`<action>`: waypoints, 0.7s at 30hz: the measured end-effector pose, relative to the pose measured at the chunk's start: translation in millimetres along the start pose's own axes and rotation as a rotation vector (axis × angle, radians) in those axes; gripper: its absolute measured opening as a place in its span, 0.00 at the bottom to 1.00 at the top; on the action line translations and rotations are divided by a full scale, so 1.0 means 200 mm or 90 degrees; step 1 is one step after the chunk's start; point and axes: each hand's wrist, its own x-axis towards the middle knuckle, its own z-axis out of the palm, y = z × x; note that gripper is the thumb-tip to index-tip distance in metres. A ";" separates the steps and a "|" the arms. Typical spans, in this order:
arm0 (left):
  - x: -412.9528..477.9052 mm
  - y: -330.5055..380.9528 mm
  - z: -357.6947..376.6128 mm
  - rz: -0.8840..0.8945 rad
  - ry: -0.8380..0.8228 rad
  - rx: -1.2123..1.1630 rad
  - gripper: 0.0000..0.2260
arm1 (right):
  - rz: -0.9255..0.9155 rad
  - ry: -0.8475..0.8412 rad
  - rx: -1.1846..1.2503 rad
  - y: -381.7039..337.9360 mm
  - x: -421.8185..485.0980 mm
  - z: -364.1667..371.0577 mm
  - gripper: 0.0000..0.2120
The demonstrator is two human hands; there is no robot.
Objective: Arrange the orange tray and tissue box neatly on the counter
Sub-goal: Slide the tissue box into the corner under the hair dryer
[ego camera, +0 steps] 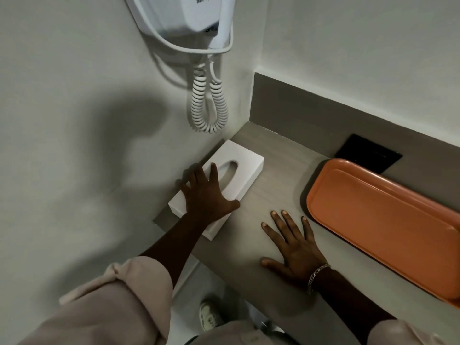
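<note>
Head view gives me the whole corner: the tissue box [225, 180] lies on the surface [271, 195] against the left wall, its long axis running diagonally from the near edge toward the back corner. My left hand [207, 195] rests flat on top of its near half, fingers spread and thumb over the right edge, a loose pressing grip, not a pinch. The orange tray [380, 225] sits well apart to the right along the back wall, its long axis slanting out of frame. My right hand [295, 247] lies open and empty on the bare surface between them, nearer the tray. I judge the box wants squaring first. The tray's far end is cut off, and my palm hides the box's near top.
</note>
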 end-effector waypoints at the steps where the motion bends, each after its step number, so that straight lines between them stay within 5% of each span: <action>1: 0.00 0.00 0.00 0.003 0.001 0.002 0.54 | 0.001 -0.003 0.001 0.00 0.00 0.00 0.40; 7: -0.03 -0.04 0.02 0.046 0.015 0.009 0.52 | 0.005 -0.035 -0.001 0.00 0.01 0.00 0.42; 13: -0.36 -0.17 0.09 0.229 0.172 -0.081 0.36 | -0.064 -0.010 0.048 -0.04 0.18 -0.11 0.40; 17: -0.48 -0.28 0.11 0.315 0.153 -0.046 0.36 | -0.171 0.094 0.042 -0.12 0.40 -0.25 0.42; 21: -0.50 -0.34 0.12 0.366 0.120 0.029 0.37 | -0.199 0.056 -0.009 -0.16 0.52 -0.25 0.43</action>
